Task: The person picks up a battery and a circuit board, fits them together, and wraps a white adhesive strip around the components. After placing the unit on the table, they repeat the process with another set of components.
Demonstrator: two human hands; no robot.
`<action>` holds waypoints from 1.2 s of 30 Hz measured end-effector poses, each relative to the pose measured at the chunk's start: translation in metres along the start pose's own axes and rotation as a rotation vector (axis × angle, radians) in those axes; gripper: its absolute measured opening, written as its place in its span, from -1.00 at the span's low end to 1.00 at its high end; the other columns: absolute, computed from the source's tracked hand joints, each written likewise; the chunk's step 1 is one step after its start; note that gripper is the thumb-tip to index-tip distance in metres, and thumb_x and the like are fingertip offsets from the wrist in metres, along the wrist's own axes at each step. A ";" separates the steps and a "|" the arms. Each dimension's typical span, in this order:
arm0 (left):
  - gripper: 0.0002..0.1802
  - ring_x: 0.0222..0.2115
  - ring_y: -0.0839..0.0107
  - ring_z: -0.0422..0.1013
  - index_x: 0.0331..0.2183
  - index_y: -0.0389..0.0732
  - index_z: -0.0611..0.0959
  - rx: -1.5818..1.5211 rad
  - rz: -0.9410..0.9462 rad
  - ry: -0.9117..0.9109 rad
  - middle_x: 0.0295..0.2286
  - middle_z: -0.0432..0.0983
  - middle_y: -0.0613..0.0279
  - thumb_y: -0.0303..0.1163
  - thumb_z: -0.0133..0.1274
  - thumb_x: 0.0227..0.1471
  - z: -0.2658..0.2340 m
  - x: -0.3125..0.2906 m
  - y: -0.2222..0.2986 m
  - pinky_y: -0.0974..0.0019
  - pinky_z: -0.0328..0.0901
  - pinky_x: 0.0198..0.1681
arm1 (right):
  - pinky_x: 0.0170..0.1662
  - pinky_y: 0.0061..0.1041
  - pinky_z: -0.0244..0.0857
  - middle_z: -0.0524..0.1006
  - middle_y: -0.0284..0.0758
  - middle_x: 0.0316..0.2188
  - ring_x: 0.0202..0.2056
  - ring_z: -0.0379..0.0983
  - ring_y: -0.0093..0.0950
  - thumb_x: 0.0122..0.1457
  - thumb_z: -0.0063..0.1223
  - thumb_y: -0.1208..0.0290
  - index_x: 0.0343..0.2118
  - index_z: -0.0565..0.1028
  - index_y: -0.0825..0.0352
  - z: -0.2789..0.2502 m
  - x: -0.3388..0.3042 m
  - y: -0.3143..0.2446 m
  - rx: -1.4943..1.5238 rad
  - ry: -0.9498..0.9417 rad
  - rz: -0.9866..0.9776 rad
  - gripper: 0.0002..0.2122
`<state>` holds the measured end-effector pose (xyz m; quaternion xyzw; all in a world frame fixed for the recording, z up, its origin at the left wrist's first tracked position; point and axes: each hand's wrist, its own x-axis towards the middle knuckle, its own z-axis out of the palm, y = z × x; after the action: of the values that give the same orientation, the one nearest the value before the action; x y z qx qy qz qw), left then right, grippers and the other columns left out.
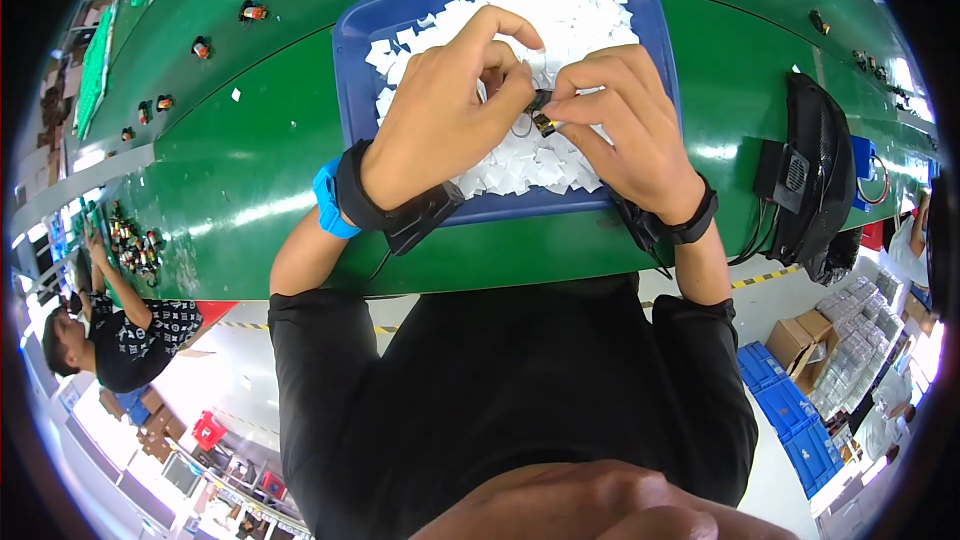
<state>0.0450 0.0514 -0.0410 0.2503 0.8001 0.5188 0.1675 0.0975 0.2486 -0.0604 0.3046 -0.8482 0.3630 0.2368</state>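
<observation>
Over a blue tray (352, 90) full of small white paper squares (545, 15), both my hands meet at a small dark part with a gold-and-black cylinder (544, 124) and thin wires. My right hand (630, 125) pinches it between thumb and fingers. From the other side my left hand (440, 105) reaches in, its thumb and a fingertip pressed together beside the part. What sits between those left fingertips is too hidden to make out. A dark band and a blue band circle my left wrist; another dark band is on my right.
Small wired parts like this one (253, 11) lie spaced along the far green bench (240, 140). A black bag (815, 155) stands at the right, beside a black box with cables. Farther left, a co-worker (130, 335) reaches to a pile of parts (130, 245).
</observation>
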 end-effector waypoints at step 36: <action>-0.69 -0.43 0.57 0.40 -0.03 -0.35 0.55 -0.626 -0.210 -0.249 -0.31 0.48 0.25 -0.40 -0.06 0.26 -0.014 0.004 -0.001 0.51 0.33 -0.61 | -0.12 -0.39 0.49 0.67 -0.17 -0.27 -0.16 0.62 -0.23 -0.05 0.37 0.67 -0.24 0.56 0.41 -0.012 0.006 -0.006 0.045 0.099 0.011 -0.72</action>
<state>0.0338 0.0427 -0.0364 0.1644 0.5971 0.6843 0.3848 0.0995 0.2517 -0.0462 0.2867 -0.8288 0.3978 0.2696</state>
